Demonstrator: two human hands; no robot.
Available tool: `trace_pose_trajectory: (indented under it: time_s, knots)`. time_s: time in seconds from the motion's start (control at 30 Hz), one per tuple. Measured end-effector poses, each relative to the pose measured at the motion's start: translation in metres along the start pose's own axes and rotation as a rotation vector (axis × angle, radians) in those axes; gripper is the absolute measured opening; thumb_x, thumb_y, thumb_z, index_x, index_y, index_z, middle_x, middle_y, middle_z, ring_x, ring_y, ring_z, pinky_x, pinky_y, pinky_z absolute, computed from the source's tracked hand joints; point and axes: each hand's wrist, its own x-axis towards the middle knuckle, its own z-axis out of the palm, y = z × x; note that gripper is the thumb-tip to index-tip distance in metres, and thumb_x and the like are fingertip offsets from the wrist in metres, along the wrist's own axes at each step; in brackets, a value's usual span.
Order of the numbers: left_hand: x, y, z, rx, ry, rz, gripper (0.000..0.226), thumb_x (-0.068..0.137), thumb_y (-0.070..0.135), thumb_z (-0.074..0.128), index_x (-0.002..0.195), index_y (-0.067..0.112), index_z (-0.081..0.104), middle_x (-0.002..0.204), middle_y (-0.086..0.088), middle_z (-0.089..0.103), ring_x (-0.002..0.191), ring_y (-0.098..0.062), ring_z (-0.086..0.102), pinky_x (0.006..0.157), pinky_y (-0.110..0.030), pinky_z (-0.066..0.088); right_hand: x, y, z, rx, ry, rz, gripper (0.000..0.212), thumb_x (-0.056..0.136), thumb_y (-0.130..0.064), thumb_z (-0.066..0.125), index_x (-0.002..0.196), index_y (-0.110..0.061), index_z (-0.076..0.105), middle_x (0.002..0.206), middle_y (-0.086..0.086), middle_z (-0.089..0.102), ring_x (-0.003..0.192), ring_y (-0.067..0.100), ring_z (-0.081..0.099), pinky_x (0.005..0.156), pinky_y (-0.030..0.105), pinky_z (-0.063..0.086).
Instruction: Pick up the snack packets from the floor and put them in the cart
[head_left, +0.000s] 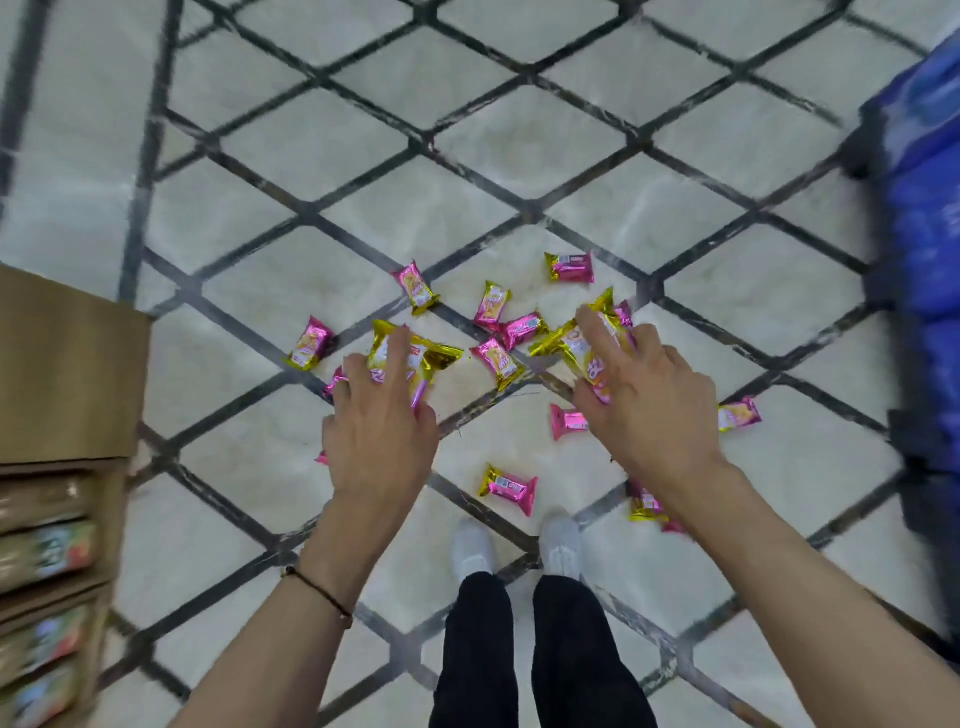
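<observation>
The snack packets (497, 362), in pink and gold foil, lie mostly loose on the floor (363, 171), scattered over the diamond-lined tiles just ahead of the person's shoes (560, 545). At least 10 are loose there. 1 lies out toward the floor's right side, and 1 lies close to the shoes.

The left hand (379, 426) grips a small bunch of packets, with a finger laid over the top wrapper. The right hand (647, 400) clamps another bunch in the same way. The 2 hands are apart, both held over the scatter.

The task looks to be at an early stage. Gathering is under way, no packet can be seen in a cart, and most of the packets are left to pick up.

How many packets each hand holds cannot be counted, since the wrappers overlap under the fingers. More packets are partly hidden behind the right forearm and below the left hand.

The cart cannot be made out. A blurred blue bulk (924, 249) at the floor's right side may belong to it, but that is uncertain. At the left side stands a cardboard box (67, 364), cut off, with smeared, unreadable packs stacked below it.
</observation>
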Motion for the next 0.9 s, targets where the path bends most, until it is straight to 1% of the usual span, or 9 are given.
trace_pose_trajectory:
  time_s: [0.07, 0.13, 0.2, 0.27, 0.33, 0.43, 0.57, 0.7, 0.9]
  knots:
    - [-0.01, 0.007, -0.04, -0.019, 0.04, -0.015, 0.072, 0.087, 0.027, 0.062, 0.15, 0.034, 0.028, 0.127, -0.015, 0.044, 0.109, -0.041, 0.054, 0.069, -0.051, 0.052, -0.002, -0.001, -0.039, 0.013, 0.038, 0.016, 0.062, 0.089, -0.047, 0.055, 0.148, -0.035, 0.041, 0.101, 0.012, 0.057, 0.076, 0.035, 0.061, 0.05, 0.028, 0.027]
    - [-0.019, 0.011, -0.075, -0.046, 0.077, -0.046, 0.07, 0.087, 0.027, 0.061, 0.148, 0.035, 0.028, 0.125, -0.014, 0.044, 0.109, -0.041, 0.053, 0.068, -0.05, 0.052, -0.005, -0.002, -0.073, 0.016, 0.036, 0.019, 0.067, 0.09, -0.048, 0.055, 0.153, -0.039, 0.032, 0.103, 0.012, 0.056, 0.078, 0.035, 0.061, 0.051, 0.029, 0.03]
    - [-0.032, 0.017, -0.107, -0.049, 0.124, -0.037, 0.07, 0.086, 0.025, 0.061, 0.148, 0.034, 0.029, 0.123, -0.015, 0.045, 0.105, -0.041, 0.054, 0.063, -0.045, 0.048, -0.012, -0.001, -0.103, 0.005, 0.033, 0.006, 0.072, 0.09, -0.046, 0.058, 0.155, -0.041, 0.027, 0.103, 0.012, 0.054, 0.077, 0.034, 0.061, 0.05, 0.03, 0.03]
    - [-0.048, 0.023, -0.136, -0.039, 0.164, -0.008, 0.07, 0.087, 0.024, 0.063, 0.148, 0.031, 0.031, 0.117, -0.014, 0.046, 0.098, -0.04, 0.055, 0.059, -0.04, 0.04, -0.023, -0.001, -0.132, -0.003, 0.014, 0.011, 0.072, 0.09, -0.045, 0.059, 0.155, -0.04, 0.028, 0.103, 0.012, 0.054, 0.076, 0.034, 0.061, 0.05, 0.029, 0.028]
    - [-0.064, 0.03, -0.167, -0.031, 0.195, 0.0, 0.068, 0.089, 0.026, 0.063, 0.149, 0.031, 0.031, 0.115, -0.013, 0.045, 0.097, -0.038, 0.055, 0.06, -0.039, 0.038, -0.035, 0.0, -0.16, -0.008, 0.004, 0.013, 0.069, 0.092, -0.045, 0.057, 0.155, -0.038, 0.029, 0.106, 0.012, 0.055, 0.078, 0.035, 0.062, 0.05, 0.03, 0.028]
    - [-0.078, 0.042, -0.196, -0.029, 0.215, 0.011, 0.067, 0.091, 0.031, 0.062, 0.15, 0.031, 0.029, 0.117, -0.013, 0.045, 0.099, -0.038, 0.055, 0.06, -0.04, 0.04, -0.045, 0.002, -0.189, -0.026, -0.009, 0.022, 0.066, 0.093, -0.046, 0.057, 0.153, -0.036, 0.032, 0.109, 0.014, 0.056, 0.077, 0.036, 0.063, 0.051, 0.03, 0.029]
    - [-0.095, 0.064, -0.235, -0.065, 0.275, -0.002, 0.072, 0.09, 0.03, 0.061, 0.152, 0.032, 0.025, 0.118, -0.012, 0.044, 0.101, -0.035, 0.054, 0.062, -0.039, 0.039, -0.055, 0.006, -0.229, -0.023, 0.039, 0.025, 0.06, 0.093, -0.05, 0.056, 0.147, -0.035, 0.034, 0.101, 0.012, 0.056, 0.073, 0.037, 0.062, 0.051, 0.032, 0.034]
    - [-0.105, 0.086, -0.263, -0.118, 0.31, -0.023, 0.073, 0.09, 0.03, 0.06, 0.151, 0.034, 0.022, 0.119, -0.012, 0.044, 0.099, -0.037, 0.056, 0.064, -0.042, 0.046, -0.061, 0.011, -0.267, 0.011, 0.08, 0.056, 0.058, 0.094, -0.048, 0.053, 0.146, -0.035, 0.032, 0.102, 0.01, 0.055, 0.073, 0.037, 0.062, 0.054, 0.033, 0.035]
    - [-0.109, 0.116, -0.286, -0.175, 0.354, 0.071, 0.072, 0.092, 0.033, 0.059, 0.153, 0.035, 0.02, 0.117, -0.012, 0.045, 0.101, -0.036, 0.054, 0.063, -0.042, 0.046, -0.067, 0.017, -0.308, 0.026, 0.157, 0.112, 0.058, 0.095, -0.05, 0.051, 0.147, -0.034, 0.031, 0.106, 0.01, 0.055, 0.079, 0.036, 0.064, 0.056, 0.033, 0.036]
